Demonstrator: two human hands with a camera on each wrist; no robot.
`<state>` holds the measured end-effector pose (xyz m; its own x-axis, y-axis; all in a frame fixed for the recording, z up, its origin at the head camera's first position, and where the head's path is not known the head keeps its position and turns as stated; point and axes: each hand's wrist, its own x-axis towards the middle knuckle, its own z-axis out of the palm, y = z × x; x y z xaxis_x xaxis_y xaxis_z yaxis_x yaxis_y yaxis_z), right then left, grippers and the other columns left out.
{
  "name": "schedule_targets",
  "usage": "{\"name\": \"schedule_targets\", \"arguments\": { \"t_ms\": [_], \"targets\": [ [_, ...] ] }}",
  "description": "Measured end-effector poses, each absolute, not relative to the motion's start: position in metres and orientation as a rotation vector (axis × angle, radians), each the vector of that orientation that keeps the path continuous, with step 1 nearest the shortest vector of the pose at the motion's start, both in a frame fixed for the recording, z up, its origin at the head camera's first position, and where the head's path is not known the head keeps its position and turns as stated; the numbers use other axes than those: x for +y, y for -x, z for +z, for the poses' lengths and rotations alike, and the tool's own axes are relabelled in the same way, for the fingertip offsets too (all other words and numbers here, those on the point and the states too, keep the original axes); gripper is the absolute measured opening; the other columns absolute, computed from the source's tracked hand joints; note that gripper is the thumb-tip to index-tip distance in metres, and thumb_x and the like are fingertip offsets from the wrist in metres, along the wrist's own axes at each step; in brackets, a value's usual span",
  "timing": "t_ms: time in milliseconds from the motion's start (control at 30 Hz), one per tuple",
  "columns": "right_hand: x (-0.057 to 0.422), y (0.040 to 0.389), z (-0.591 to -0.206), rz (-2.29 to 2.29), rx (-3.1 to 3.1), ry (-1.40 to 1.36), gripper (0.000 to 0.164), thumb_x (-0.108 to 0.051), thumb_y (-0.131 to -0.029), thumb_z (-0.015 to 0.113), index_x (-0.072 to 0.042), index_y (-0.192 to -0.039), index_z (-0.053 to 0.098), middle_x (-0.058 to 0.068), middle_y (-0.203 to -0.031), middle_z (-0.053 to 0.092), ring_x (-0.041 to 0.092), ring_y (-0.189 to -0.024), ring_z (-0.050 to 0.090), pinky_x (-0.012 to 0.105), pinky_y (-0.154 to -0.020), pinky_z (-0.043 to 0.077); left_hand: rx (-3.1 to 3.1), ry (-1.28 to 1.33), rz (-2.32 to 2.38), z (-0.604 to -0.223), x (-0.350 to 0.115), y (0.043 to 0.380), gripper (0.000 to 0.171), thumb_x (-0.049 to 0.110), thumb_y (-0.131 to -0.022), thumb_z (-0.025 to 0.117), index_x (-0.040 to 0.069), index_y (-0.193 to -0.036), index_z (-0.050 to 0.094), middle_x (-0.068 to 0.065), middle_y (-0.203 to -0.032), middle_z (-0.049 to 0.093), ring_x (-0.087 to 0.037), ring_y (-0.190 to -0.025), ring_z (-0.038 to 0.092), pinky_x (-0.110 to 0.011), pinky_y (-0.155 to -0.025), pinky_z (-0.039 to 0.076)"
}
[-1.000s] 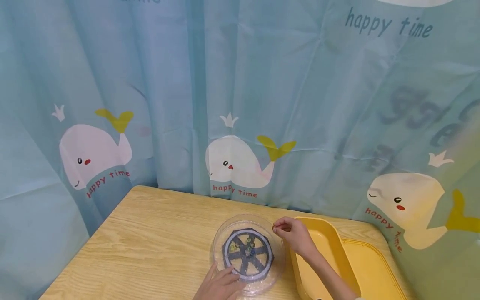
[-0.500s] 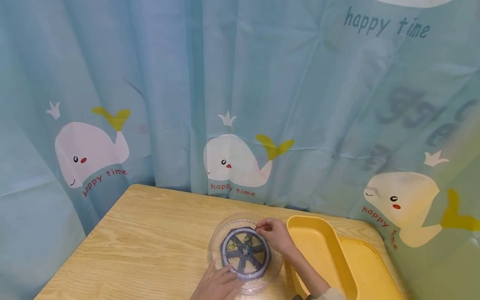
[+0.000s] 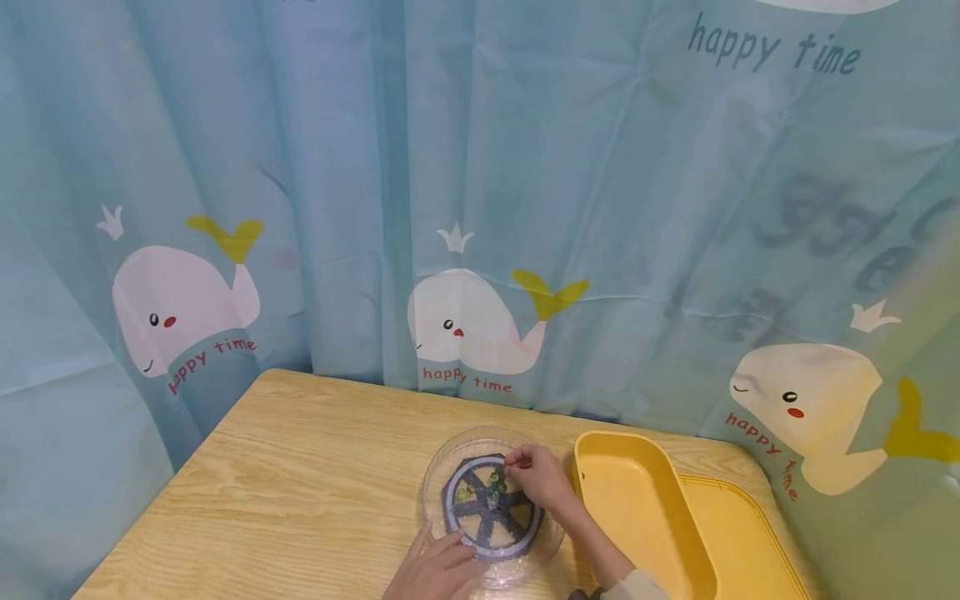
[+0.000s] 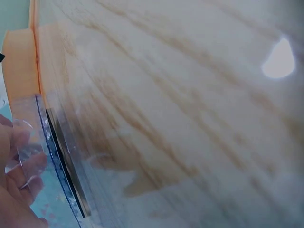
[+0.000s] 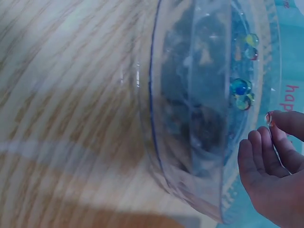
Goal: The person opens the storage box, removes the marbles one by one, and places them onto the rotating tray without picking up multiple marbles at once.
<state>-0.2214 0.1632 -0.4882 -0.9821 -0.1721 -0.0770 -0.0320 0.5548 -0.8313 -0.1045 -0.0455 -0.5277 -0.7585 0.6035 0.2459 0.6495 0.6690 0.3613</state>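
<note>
A clear round plastic dish sits on the wooden table, with a dark six-spoked wheel shape and a pale ring showing in its middle. Several glass marbles, some yellowish and some blue-green, lie grouped in it. Over the dish's far right part, my right hand pinches one glass marble with a reddish-orange swirl between thumb and forefinger. My left hand rests on the near left rim, its fingers stretched out over the edge. In the left wrist view those fingers lie against the clear plastic.
Close to the right of the dish stands a deep yellow box, under my right forearm. A flat yellow tray or lid lies beyond it. The wooden table extends left, and a blue whale-print curtain hangs behind it.
My right hand has moved left, from beside the yellow box to over the dish, still pinching the marble. The left hand has stayed on the rim.
</note>
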Motion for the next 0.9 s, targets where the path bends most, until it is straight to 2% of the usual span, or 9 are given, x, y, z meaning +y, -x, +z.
{"name": "schedule_targets", "arguments": {
  "t_ms": [533, 900],
  "targets": [
    [0.16, 0.221, -0.499, -1.276, 2.741, 0.192, 0.005, -0.006, -0.089, 0.073, -0.003, -0.087, 0.07, 0.0, -0.079, 0.063, 0.015, -0.073, 0.056, 0.032, -0.062, 0.05, -2.704, 1.027, -0.649, -0.532, -0.046, 0.103, 0.03, 0.03, -0.107, 0.045, 0.024, -0.116, 0.073, 0.005, -0.117, 0.069, -0.026, -0.12, 0.059, -0.07, -0.093, 0.039],
    [0.156, 0.221, -0.498, -1.234, 2.755, 0.145, 0.005, -0.005, -0.088, 0.074, -0.005, -0.086, 0.07, 0.0, -0.079, 0.063, 0.014, -0.072, 0.055, 0.031, -0.061, 0.05, -2.725, 1.022, -0.669, -0.53, -0.045, 0.103, 0.031, 0.03, -0.107, 0.044, 0.024, -0.117, 0.073, 0.005, -0.118, 0.069, -0.026, -0.121, 0.059, -0.071, -0.093, 0.038]
  ]
}}
